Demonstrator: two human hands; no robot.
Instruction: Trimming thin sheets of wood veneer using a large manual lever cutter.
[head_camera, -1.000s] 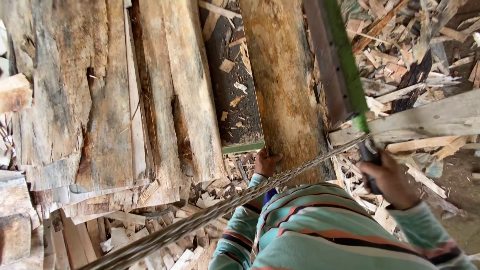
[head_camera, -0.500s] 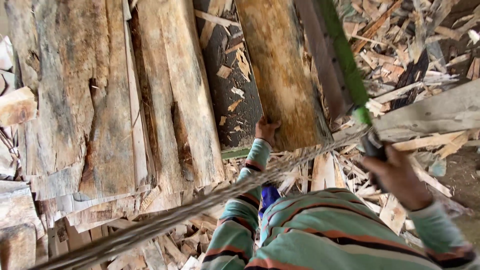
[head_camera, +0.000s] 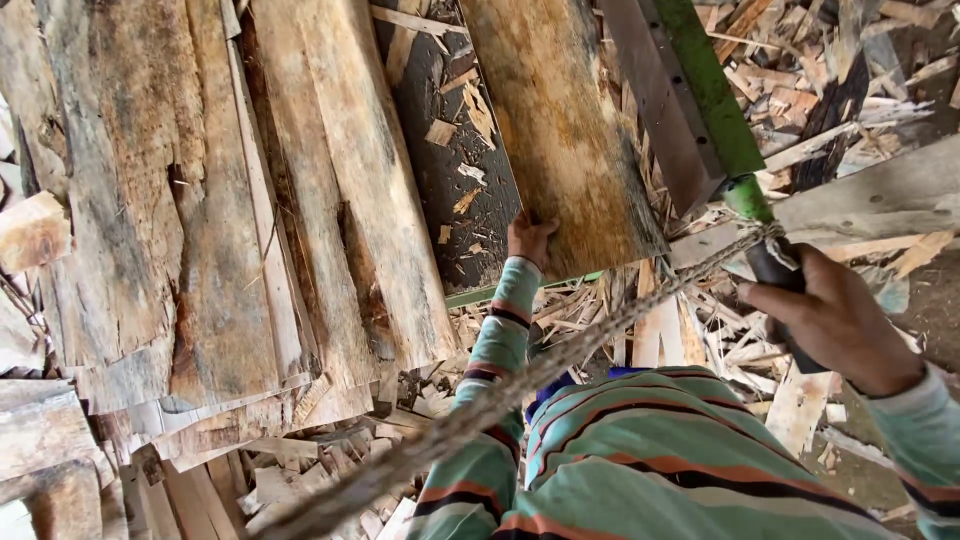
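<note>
My left hand (head_camera: 530, 238) grips the near edge of a brown wood sheet (head_camera: 560, 130) lying on a dark platform (head_camera: 450, 170). My right hand (head_camera: 835, 320) is closed around the dark handle (head_camera: 775, 265) of a green lever (head_camera: 710, 85) that carries a long grey steel blade (head_camera: 655, 100). The blade stands raised along the right edge of the sheet. A frayed rope (head_camera: 560, 360) is tied at the handle and runs down to the lower left across my striped sleeves.
Rough wood slabs (head_camera: 200, 200) are stacked at the left. Wood offcuts and splinters (head_camera: 860, 90) litter the ground at right and below the platform. A pale plank (head_camera: 880, 195) lies across the right side.
My left hand has moved up along the sheet's near edge. The view has shifted, and my right hand stays on the lever handle.
</note>
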